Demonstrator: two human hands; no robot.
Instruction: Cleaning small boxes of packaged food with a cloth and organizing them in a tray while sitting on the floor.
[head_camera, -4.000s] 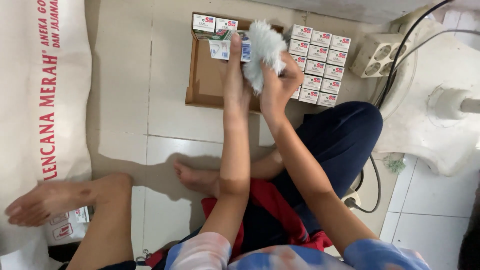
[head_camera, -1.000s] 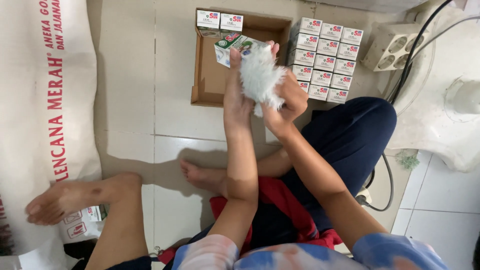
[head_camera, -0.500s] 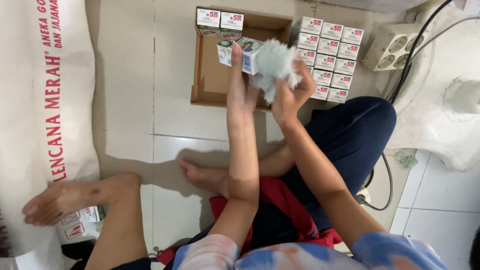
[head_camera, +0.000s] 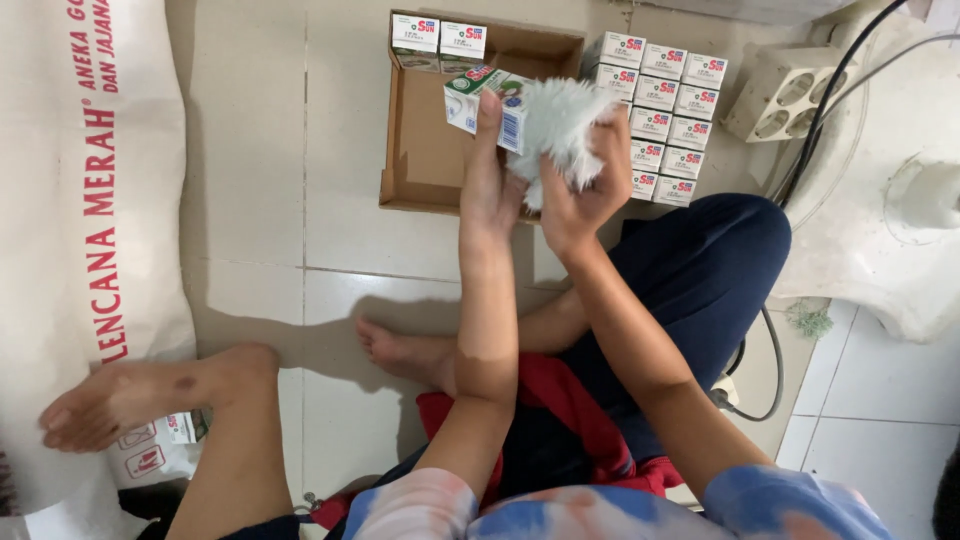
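the left hand (head_camera: 490, 185) is clenched around a small white and green carton (head_camera: 487, 103), fingers wrapped up its side, holding it in the air above the open cardboard tray (head_camera: 425, 165) on the tiled floor (head_camera: 250, 200). the right hand (head_camera: 580, 190) grasps a fluffy white cloth (head_camera: 560, 125) and presses it against the right face of that carton (the two hands sit close together, nearly touching). two more cartons (head_camera: 438, 42) stand in the tray's far corner. just right of the tray, a block of matching cartons (head_camera: 665, 115) stands in neat rows on the floor. a white power strip (head_camera: 780, 95) lies further right, and a large white printed sack (head_camera: 70, 200) covers the floor at the left
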